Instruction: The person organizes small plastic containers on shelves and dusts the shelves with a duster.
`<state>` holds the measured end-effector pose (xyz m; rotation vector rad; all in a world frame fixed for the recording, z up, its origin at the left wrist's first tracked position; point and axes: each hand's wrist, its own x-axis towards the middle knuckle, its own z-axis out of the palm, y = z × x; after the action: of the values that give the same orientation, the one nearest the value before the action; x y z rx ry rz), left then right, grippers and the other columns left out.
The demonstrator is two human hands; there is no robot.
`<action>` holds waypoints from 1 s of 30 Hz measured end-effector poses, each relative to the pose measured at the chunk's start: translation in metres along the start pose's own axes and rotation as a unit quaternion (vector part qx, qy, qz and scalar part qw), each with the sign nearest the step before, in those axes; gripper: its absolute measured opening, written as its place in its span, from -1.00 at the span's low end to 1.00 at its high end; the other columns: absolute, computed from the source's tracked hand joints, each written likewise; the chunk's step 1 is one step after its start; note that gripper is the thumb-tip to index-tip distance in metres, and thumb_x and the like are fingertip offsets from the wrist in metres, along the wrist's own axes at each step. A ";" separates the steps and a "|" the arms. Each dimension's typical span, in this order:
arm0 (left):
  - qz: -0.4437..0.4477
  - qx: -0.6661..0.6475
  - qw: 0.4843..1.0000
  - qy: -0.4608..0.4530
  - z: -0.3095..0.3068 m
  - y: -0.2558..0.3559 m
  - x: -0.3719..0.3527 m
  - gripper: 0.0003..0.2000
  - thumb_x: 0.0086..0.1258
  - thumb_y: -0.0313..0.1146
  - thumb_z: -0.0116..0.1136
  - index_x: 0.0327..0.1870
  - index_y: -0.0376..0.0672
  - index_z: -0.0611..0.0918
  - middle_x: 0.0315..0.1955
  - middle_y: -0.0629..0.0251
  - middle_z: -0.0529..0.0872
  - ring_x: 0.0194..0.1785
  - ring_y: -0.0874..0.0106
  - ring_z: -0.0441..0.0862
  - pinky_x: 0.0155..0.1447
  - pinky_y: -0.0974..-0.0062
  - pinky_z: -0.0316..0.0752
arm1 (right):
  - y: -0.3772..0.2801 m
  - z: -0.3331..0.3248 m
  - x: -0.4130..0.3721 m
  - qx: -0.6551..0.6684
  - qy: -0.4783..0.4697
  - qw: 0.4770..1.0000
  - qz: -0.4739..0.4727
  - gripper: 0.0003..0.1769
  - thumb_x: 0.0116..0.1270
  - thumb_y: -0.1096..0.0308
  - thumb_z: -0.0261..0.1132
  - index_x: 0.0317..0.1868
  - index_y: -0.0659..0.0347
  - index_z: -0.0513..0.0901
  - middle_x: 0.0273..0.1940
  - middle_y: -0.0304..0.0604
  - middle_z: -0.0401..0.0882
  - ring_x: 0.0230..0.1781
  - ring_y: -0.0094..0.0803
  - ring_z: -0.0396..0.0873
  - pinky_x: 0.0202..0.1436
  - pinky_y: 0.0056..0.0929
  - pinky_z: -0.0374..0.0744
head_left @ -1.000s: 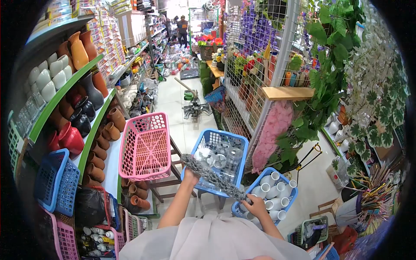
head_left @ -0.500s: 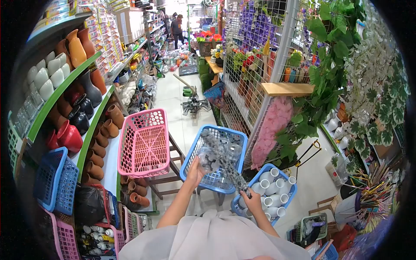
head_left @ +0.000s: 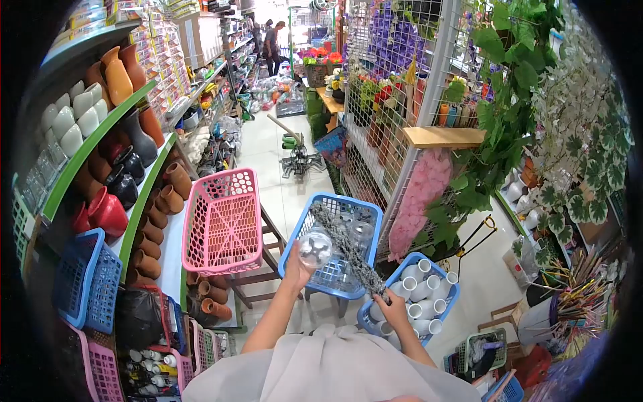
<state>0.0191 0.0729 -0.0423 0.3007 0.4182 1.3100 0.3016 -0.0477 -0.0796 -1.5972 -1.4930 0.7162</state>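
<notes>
My left hand point(head_left: 295, 270) is closed around a clear round glass vessel point(head_left: 315, 249), held tilted over the left part of a blue plastic basket point(head_left: 378, 231). A long grey fluffy duster point(head_left: 347, 253) is gripped at its near end by my right hand point(head_left: 392, 308). Its fluffy length slants away over the basket, just right of the glass and apart from it as far as I can see. More clear glassware point(head_left: 362, 232) lies inside that basket. Under my right hand, a second blue basket point(head_left: 457, 295) holds several white vases point(head_left: 426, 289).
An upright pink basket point(head_left: 222, 221) rests on a wooden stand at left. Shelves point(head_left: 127, 244) beside it carry clay pots and vases. A wire-mesh rack point(head_left: 375, 154) with artificial flowers stands right. Farther along the aisle are a long-handled tool point(head_left: 298, 157) and a person point(head_left: 272, 48).
The glass has turned in my left hand, its round face now toward me. The duster has swung slightly away from it. Down the aisle, the person's posture has shifted.
</notes>
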 end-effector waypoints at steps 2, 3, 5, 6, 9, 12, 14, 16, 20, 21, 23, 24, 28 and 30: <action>0.034 0.105 0.993 0.029 -0.007 -0.009 0.006 -0.63 0.47 -0.15 0.03 0.16 -0.19 0.47 0.01 0.10 0.63 0.10 0.19 0.60 0.17 0.17 0.54 | 0.003 0.002 -0.006 0.014 -0.013 1.000 -0.009 -0.60 0.21 0.13 0.39 -0.11 0.29 0.66 -0.44 0.09 0.65 -0.49 -0.19 0.61 -0.35 -0.30 0.51; 0.033 0.105 0.993 0.029 -0.003 -0.007 0.004 -0.63 0.47 -0.15 0.03 0.16 -0.19 0.47 0.01 0.10 0.63 0.10 0.19 0.60 0.17 0.17 0.54 | 0.001 0.002 -0.008 0.026 -0.028 0.999 -0.020 -0.61 0.20 0.15 0.40 -0.11 0.30 0.66 -0.43 0.08 0.66 -0.50 -0.26 0.60 -0.34 -0.34 0.52; -0.016 0.010 1.000 0.015 0.004 -0.001 0.002 -0.66 0.42 -0.22 0.11 0.12 -0.17 0.49 -0.03 0.11 0.64 0.02 0.19 0.64 0.10 0.25 0.59 | -0.003 -0.002 -0.013 0.030 -0.028 0.999 -0.018 -0.61 0.20 0.16 0.40 -0.11 0.31 0.66 -0.44 0.06 0.66 -0.50 -0.30 0.59 -0.34 -0.36 0.52; -0.016 0.010 1.000 0.014 -0.003 -0.001 0.005 -0.66 0.42 -0.22 0.11 0.12 -0.17 0.49 -0.03 0.11 0.64 0.02 0.19 0.64 0.10 0.25 0.59 | -0.006 -0.004 -0.014 0.034 -0.028 0.999 -0.017 -0.62 0.19 0.17 0.41 -0.12 0.32 0.66 -0.44 0.05 0.65 -0.50 -0.34 0.58 -0.33 -0.38 0.52; -0.074 -0.029 0.997 -0.012 -0.016 -0.003 0.009 -0.67 0.44 -0.15 0.08 0.10 -0.15 0.50 -0.06 0.14 0.65 -0.03 0.21 0.65 0.03 0.28 0.62 | -0.014 -0.010 -0.017 0.031 -0.048 0.998 -0.029 -0.60 0.19 0.16 0.41 -0.13 0.34 0.66 -0.42 0.03 0.66 -0.48 -0.31 0.60 -0.33 -0.38 0.53; -0.079 -0.037 0.996 0.004 -0.017 -0.005 0.007 -0.65 0.46 -0.07 0.05 0.08 -0.13 0.50 -0.09 0.18 0.65 -0.07 0.23 0.65 -0.05 0.27 0.63 | 0.008 -0.006 -0.017 -0.018 -0.044 0.997 -0.063 -0.58 0.19 0.15 0.42 -0.12 0.35 0.65 -0.39 0.04 0.67 -0.45 -0.25 0.64 -0.32 -0.36 0.54; -0.088 -0.010 0.996 0.028 -0.021 -0.005 0.008 -0.62 0.47 0.02 0.00 0.08 -0.07 0.51 -0.10 0.26 0.64 -0.09 0.28 0.64 -0.08 0.28 0.61 | -0.022 -0.019 -0.014 -0.024 -0.061 0.998 -0.014 -0.56 0.19 0.14 0.42 -0.11 0.36 0.64 -0.37 0.07 0.67 -0.43 -0.20 0.65 -0.31 -0.33 0.55; -0.087 0.037 0.995 0.038 -0.015 -0.003 0.002 -0.59 0.44 0.06 0.02 0.10 -0.03 0.51 -0.06 0.31 0.59 -0.11 0.33 0.60 -0.10 0.33 0.59 | -0.028 -0.021 -0.012 -0.029 -0.080 0.996 0.034 -0.54 0.18 0.12 0.42 -0.11 0.37 0.64 -0.35 0.09 0.67 -0.41 -0.14 0.66 -0.31 -0.31 0.55; -0.113 0.119 0.983 0.086 -0.010 0.003 -0.005 -0.57 0.44 0.14 -0.04 0.18 0.13 0.47 -0.04 0.38 0.60 -0.08 0.36 0.59 0.00 0.28 0.56 | -0.019 -0.022 -0.004 -0.057 -0.042 0.997 -0.030 -0.52 0.18 0.08 0.41 -0.10 0.36 0.64 -0.35 0.12 0.68 -0.39 -0.05 0.67 -0.29 -0.28 0.56; -0.112 0.118 0.983 0.088 -0.017 0.005 -0.003 -0.57 0.44 0.14 -0.04 0.18 0.13 0.47 -0.04 0.38 0.60 -0.08 0.36 0.59 0.00 0.28 0.56 | -0.022 -0.025 -0.004 -0.061 -0.066 0.996 -0.004 -0.51 0.19 0.07 0.40 -0.10 0.36 0.64 -0.35 0.12 0.68 -0.37 -0.04 0.67 -0.27 -0.27 0.56; -0.136 0.078 0.987 0.025 -0.034 0.005 0.004 -0.53 0.41 0.09 0.06 0.22 0.05 0.44 -0.03 0.33 0.60 -0.01 0.36 0.56 0.02 0.32 0.58 | -0.030 -0.026 -0.005 -0.060 -0.069 0.996 -0.002 -0.52 0.19 0.07 0.40 -0.10 0.36 0.64 -0.34 0.13 0.68 -0.36 -0.03 0.67 -0.26 -0.27 0.56; -0.136 0.077 0.987 0.026 -0.034 0.005 0.002 -0.53 0.41 0.09 0.06 0.22 0.05 0.44 -0.03 0.33 0.60 -0.01 0.36 0.56 0.02 0.32 0.58 | -0.032 -0.026 -0.005 -0.059 -0.068 0.996 0.000 -0.52 0.19 0.07 0.40 -0.10 0.36 0.64 -0.33 0.14 0.68 -0.35 -0.03 0.67 -0.24 -0.27 0.56; -0.144 -0.082 0.986 0.011 -0.029 0.001 -0.006 -0.51 0.28 -0.21 0.33 0.16 -0.15 0.44 -0.06 0.19 0.57 0.00 0.27 0.54 0.02 0.37 0.61 | -0.020 -0.021 -0.002 -0.046 -0.065 0.997 0.013 -0.51 0.20 0.06 0.39 -0.10 0.36 0.64 -0.34 0.17 0.67 -0.35 -0.01 0.66 -0.24 -0.27 0.56; -0.125 -0.070 0.990 0.016 -0.034 0.000 -0.005 -0.48 0.20 -0.29 0.42 0.11 -0.26 0.45 -0.08 0.10 0.55 -0.03 0.20 0.54 -0.02 0.40 0.62 | -0.021 -0.020 -0.002 -0.030 -0.067 0.997 0.020 -0.51 0.22 0.06 0.38 -0.10 0.38 0.64 -0.33 0.18 0.67 -0.35 -0.04 0.66 -0.23 -0.29 0.56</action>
<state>0.0024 0.0673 -0.0714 0.1059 0.3750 1.0934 0.3069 -0.0544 -0.0519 -1.6545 -1.5958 0.8215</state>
